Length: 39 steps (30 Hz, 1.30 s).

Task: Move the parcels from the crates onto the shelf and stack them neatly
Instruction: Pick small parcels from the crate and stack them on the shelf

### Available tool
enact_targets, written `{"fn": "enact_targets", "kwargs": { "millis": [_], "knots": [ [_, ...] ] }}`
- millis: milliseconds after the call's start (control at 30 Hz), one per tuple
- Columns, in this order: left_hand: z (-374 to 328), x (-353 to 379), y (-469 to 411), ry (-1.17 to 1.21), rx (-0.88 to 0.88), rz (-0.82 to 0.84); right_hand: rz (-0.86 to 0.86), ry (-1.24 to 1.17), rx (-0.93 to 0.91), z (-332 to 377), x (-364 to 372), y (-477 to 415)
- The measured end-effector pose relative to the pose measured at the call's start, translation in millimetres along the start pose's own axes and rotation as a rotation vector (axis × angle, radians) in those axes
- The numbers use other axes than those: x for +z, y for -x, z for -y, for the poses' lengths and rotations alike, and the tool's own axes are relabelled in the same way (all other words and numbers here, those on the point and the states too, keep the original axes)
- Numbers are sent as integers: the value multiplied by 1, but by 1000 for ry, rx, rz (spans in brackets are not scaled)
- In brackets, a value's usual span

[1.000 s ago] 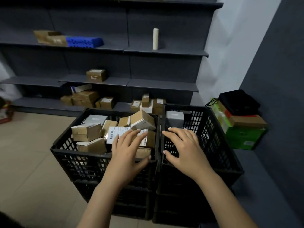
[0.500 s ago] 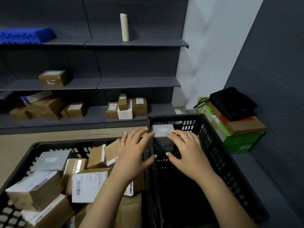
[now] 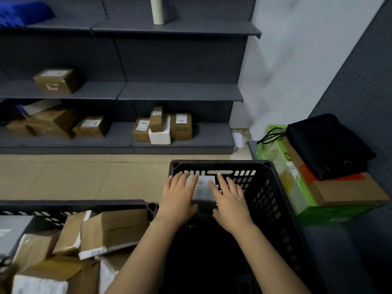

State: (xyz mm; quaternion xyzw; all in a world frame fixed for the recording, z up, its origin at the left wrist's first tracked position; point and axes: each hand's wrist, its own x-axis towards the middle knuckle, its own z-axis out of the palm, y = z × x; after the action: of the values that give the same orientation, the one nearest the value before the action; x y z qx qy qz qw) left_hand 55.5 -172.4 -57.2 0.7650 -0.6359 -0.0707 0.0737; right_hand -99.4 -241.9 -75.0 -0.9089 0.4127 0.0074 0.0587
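A grey parcel (image 3: 203, 187) stands against the far wall inside the right black crate (image 3: 273, 200). My left hand (image 3: 177, 198) lies with straight fingers on the parcel's left side, and my right hand (image 3: 230, 198) lies the same way on its right side. The rest of that crate looks dark and bare. The left black crate (image 3: 74, 205) holds several brown and white parcels (image 3: 110, 230). Beyond the floor stands the grey shelf (image 3: 180, 92); its bottom board carries brown parcels (image 3: 163, 127) and more to the left (image 3: 93, 126), and one brown box (image 3: 58, 81) sits a level higher.
To the right of the crate a green box (image 3: 284, 170), a cardboard box (image 3: 347, 192) and a black bag (image 3: 326, 143) are piled against a grey pegboard wall. A cream tube (image 3: 157, 9) and a blue object (image 3: 23, 11) stand on the upper shelf. Beige floor lies between crates and shelf.
My view has moved closer and to the right, over the right crate. Both hands have reached forward from the crate rims down to the grey parcel and now touch its sides.
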Motion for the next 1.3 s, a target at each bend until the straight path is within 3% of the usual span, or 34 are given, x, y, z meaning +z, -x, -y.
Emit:
{"fn": "enact_targets", "kwargs": {
  "millis": [133,367,533,867,1100,1300],
  "knots": [
    [0,23,-24,-63,-24,94,98,47,-103,-27,36,-12],
    [2,53,-31,-79,-51,257,12,-2,-176,-47,51,8],
    [-2,59,-35,-141,-56,149,40,-58,-179,-54,52,20],
    [-29,51,10,11,136,-31,36,-117,-127,-51,21,50],
    [-26,15,56,128,363,-266,-232,-229,-41,-10,-25,100],
    [-8,-27,90,197,578,-291,-440,-102,106,54,-50,162]
  ]
}}
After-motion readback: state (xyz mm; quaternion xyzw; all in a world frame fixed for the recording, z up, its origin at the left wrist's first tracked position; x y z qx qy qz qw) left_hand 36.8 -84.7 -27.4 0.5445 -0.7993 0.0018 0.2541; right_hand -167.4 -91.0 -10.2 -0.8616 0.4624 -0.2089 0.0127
